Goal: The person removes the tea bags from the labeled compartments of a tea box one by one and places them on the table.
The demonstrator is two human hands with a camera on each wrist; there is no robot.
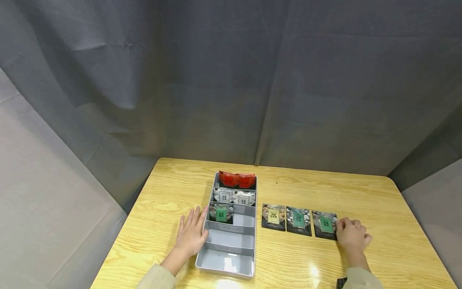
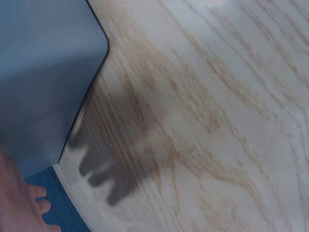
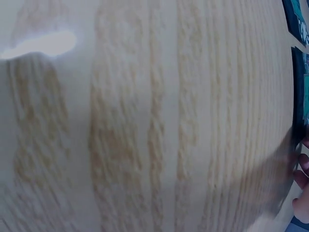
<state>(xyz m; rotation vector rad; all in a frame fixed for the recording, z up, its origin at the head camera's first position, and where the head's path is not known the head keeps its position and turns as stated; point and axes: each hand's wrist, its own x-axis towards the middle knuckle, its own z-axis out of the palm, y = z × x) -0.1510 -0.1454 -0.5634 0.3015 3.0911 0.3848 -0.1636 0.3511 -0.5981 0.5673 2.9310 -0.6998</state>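
Note:
A grey divided tray [image 1: 225, 273] lies lengthwise on the table. My left hand [image 1: 191, 235] rests along its left side, fingers straight and spread, fingertips at the rim. To the tray's right lies a row of three black sachets: one with a yellow label [image 1: 273, 216], one with a teal label [image 1: 298, 220] and one with a green label [image 1: 325, 224]. With curled fingers my right hand [image 1: 351, 235] pinches the right edge of the green-labelled sachet, which lies flat. In the right wrist view its fingers [image 3: 303, 179] show beside the dark sachet [image 3: 300, 92].
Two red sachets [image 1: 237, 180] stand in the tray's far compartment, two white-and-grey sachets [image 1: 234, 196] in the second, and another green-labelled sachet [image 1: 221, 214] at the left of the third. Grey curtains [image 1: 223, 100] enclose the wooden table [image 1: 288, 265] behind and at both sides.

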